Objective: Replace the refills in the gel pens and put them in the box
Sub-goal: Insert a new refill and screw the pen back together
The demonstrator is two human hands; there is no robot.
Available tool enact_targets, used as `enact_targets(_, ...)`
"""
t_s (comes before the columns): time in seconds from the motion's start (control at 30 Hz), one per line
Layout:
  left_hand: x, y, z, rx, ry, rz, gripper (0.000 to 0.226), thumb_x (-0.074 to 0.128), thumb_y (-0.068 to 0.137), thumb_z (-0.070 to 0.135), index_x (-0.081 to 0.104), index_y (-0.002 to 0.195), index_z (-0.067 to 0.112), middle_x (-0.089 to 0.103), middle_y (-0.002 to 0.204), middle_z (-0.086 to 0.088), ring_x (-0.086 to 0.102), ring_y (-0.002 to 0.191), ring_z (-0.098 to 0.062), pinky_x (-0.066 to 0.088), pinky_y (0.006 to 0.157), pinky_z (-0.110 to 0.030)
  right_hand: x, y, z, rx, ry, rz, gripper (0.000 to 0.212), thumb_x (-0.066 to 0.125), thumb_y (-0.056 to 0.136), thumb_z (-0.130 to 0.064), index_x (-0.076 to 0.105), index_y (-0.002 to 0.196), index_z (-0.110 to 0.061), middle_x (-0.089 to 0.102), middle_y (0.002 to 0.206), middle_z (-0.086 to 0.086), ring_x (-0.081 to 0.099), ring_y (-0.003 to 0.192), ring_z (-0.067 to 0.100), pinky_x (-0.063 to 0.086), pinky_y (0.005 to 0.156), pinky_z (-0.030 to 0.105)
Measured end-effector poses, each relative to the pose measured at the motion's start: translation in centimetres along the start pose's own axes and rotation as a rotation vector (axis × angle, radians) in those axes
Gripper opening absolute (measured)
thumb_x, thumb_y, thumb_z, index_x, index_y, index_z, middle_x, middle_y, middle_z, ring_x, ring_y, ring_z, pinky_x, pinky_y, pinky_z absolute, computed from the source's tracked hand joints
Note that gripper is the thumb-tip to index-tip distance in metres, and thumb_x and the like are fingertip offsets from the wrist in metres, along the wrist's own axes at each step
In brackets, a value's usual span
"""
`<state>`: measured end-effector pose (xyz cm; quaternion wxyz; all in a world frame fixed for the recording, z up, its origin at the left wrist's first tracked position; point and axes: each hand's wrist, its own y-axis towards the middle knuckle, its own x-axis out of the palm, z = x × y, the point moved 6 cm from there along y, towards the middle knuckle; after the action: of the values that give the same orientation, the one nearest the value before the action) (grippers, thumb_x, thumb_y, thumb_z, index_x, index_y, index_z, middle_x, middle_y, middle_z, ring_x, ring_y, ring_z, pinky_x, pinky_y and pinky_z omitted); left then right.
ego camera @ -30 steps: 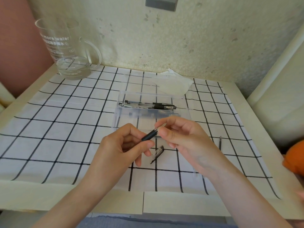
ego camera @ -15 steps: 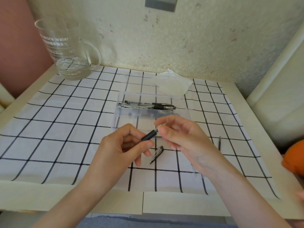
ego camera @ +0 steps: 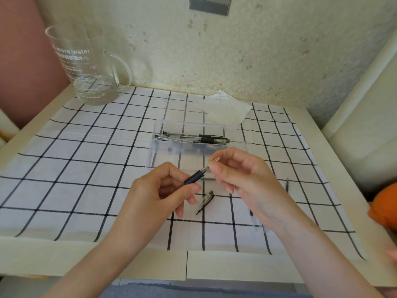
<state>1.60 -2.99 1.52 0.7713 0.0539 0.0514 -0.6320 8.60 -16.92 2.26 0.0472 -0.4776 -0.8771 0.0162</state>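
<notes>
**Tip section coming off the barrel**

The pen barrel (ego camera: 193,178) is hovering above the checked cloth (ego camera: 86,168), pinched in the left hand (ego camera: 154,196). The right hand (ego camera: 242,179) is gripping the small tip piece (ego camera: 214,160) just beside its open end. The cap (ego camera: 205,202) is lying below, the box (ego camera: 193,145) beyond. The tiny tip could be slipping loose and rolling away.

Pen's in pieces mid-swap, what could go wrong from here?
1. The right hand pinches a small tip piece just off the pen barrel held by the left hand; it could slip and roll away.
2. The pen cap lies loose under the hands and could get knocked.
3. The thin refill on the checked cloth blends with the dark lines.
</notes>
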Motion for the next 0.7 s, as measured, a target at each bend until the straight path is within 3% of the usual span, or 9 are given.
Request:
enact_targets(0.1, -0.3, 0.0, -0.2, -0.018, -0.005, 0.035, 0.018, 0.068, 0.067, 0.029, 0.06, 0.074, 0.014, 0.069, 0.064, -0.004, 0.053, 0.044, -0.009, 0.045, 0.051, -0.015, -1.3, 0.1, -0.5, -0.012, 0.045, 0.078, 0.013, 0.069, 0.074, -0.018, 0.069, 0.086, -0.014, 0.06, 0.068, -0.004, 0.042, 0.056, 0.012, 0.036, 0.051, 0.017)
enact_targets(0.17, -0.6, 0.1, -0.4, -0.027, -0.005, 0.067, 0.017, 0.068, 0.069, 0.028, 0.06, 0.075, 0.014, 0.07, 0.064, -0.003, 0.053, 0.045, -0.009, 0.043, 0.049, -0.012, -1.9, 0.0, -0.6, 0.026, -0.086, 0.08, 0.011, 0.07, 0.077, -0.013, 0.069, 0.088, -0.012, 0.06, 0.068, -0.005, 0.043, 0.054, 0.01, 0.037, 0.051, 0.015)
enact_targets(0.27, -0.8, 0.2, -0.5, -0.027, 0.01, 0.094, 0.012, 0.069, 0.075, 0.021, 0.059, 0.075, 0.015, 0.069, 0.064, -0.003, 0.054, 0.044, -0.008, 0.041, 0.048, -0.01, -0.9, -0.5, 0.2, 0.103, -0.464, -0.095, 0.011, 0.072, 0.078, -0.009, 0.07, 0.087, -0.014, 0.066, 0.073, -0.008, 0.057, 0.062, 0.002, 0.043, 0.058, 0.011)
enact_targets(0.4, -0.7, 0.2, -0.5, -0.024, 0.016, 0.09, 0.012, 0.069, 0.075, 0.023, 0.059, 0.075, 0.015, 0.069, 0.064, -0.003, 0.053, 0.044, -0.007, 0.04, 0.047, -0.009, 0.9, -1.5, 2.8, 0.205, -0.78, -0.283, 0.011, 0.07, 0.08, -0.013, 0.068, 0.087, -0.021, 0.065, 0.079, -0.007, 0.056, 0.067, -0.003, 0.047, 0.065, 0.012)
enact_targets(0.7, -0.4, 0.1, -0.2, -0.03, -0.002, 0.075, 0.019, 0.067, 0.068, 0.03, 0.058, 0.075, 0.015, 0.069, 0.064, -0.004, 0.052, 0.044, -0.007, 0.04, 0.046, -0.009, 0.4, -1.5, 3.1, 0.236, -0.816, -0.267, 0.018, 0.074, 0.077, -0.014, 0.065, 0.088, -0.025, 0.059, 0.072, -0.009, 0.049, 0.06, -0.004, 0.043, 0.061, 0.012)
